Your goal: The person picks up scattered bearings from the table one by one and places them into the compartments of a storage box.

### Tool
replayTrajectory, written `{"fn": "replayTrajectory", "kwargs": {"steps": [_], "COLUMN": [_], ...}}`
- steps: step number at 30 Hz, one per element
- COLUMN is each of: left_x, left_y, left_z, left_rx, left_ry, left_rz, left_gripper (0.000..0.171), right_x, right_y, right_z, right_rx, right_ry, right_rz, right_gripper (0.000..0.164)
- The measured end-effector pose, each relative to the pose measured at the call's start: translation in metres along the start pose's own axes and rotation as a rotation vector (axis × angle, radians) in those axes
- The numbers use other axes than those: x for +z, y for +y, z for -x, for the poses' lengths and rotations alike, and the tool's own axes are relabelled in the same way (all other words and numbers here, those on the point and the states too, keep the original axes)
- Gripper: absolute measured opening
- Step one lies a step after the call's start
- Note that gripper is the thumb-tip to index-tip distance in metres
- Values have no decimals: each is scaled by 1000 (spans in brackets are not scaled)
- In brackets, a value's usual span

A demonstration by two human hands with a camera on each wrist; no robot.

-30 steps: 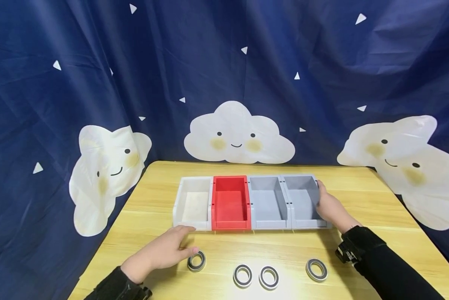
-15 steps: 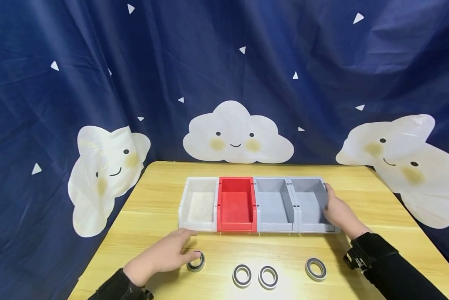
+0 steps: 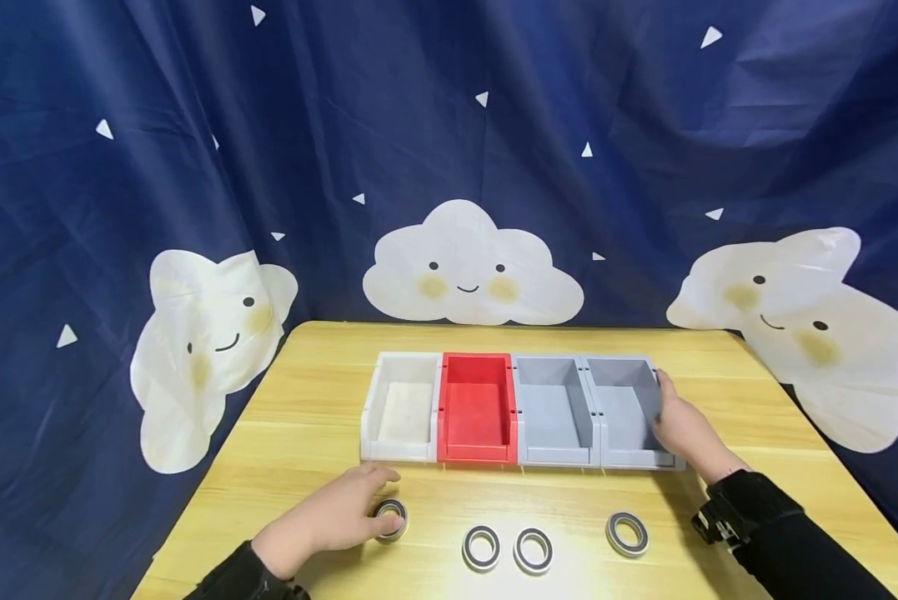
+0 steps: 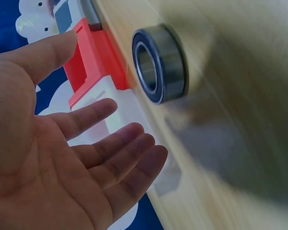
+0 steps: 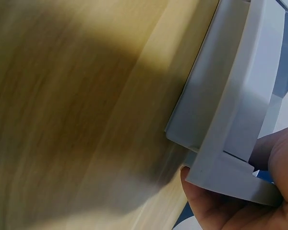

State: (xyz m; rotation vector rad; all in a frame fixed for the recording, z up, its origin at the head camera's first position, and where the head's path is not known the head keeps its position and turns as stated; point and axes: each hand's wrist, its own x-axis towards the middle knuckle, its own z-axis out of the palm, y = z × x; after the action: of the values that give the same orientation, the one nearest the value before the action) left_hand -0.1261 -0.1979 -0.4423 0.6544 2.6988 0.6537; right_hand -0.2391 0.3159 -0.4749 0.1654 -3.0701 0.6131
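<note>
My left hand (image 3: 339,512) hovers over a bearing (image 3: 390,520) with its fingers spread and holding nothing. In the left wrist view that bearing (image 4: 159,64), a dark-faced steel ring, sits on the table beyond the thumb and fingertips. My right hand (image 3: 689,429) grips the outer side wall of the rightmost grey bin (image 3: 639,458). The right wrist view shows the thumb inside this grey bin (image 5: 230,91) and the fingers outside its wall. Joined to it in one row are another grey bin (image 3: 557,456), a red bin (image 3: 477,452) and a white bin (image 3: 399,451).
Closer to me on the wooden table (image 3: 306,417) lie two bearings side by side, a left one (image 3: 482,548) and a right one (image 3: 533,551). One more bearing (image 3: 627,534) lies farther right. Behind the table hangs a blue curtain (image 3: 418,100) with white clouds.
The row of bins has slid right along the table with my right hand holding its end. My left hand has shifted slightly nearer to me, apart from the white bin's front.
</note>
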Motion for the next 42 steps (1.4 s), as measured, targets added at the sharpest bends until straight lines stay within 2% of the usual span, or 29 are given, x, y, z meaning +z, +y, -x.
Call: {"fn": "replayTrajectory", "kwargs": {"steps": [7, 14, 30, 42], "left_x": [8, 17, 27, 33], "left_y": [0, -3, -1, -1], "left_z": [-1, -1, -2, -2], "left_rx": [14, 31, 44, 30], "left_ry": [-17, -5, 19, 29], "left_rz": [-34, -52, -42, -72], "left_gripper": [64, 60, 49, 50], "right_x": [-2, -4, -4, -4], "right_y": [2, 5, 8, 6], "right_z": [4, 8, 13, 13], "right_rx": [6, 16, 0, 5], "right_ry": [2, -4, 16, 14], "right_rz": [-12, -4, -8, -2], "right_gripper": [81, 81, 81, 80]}}
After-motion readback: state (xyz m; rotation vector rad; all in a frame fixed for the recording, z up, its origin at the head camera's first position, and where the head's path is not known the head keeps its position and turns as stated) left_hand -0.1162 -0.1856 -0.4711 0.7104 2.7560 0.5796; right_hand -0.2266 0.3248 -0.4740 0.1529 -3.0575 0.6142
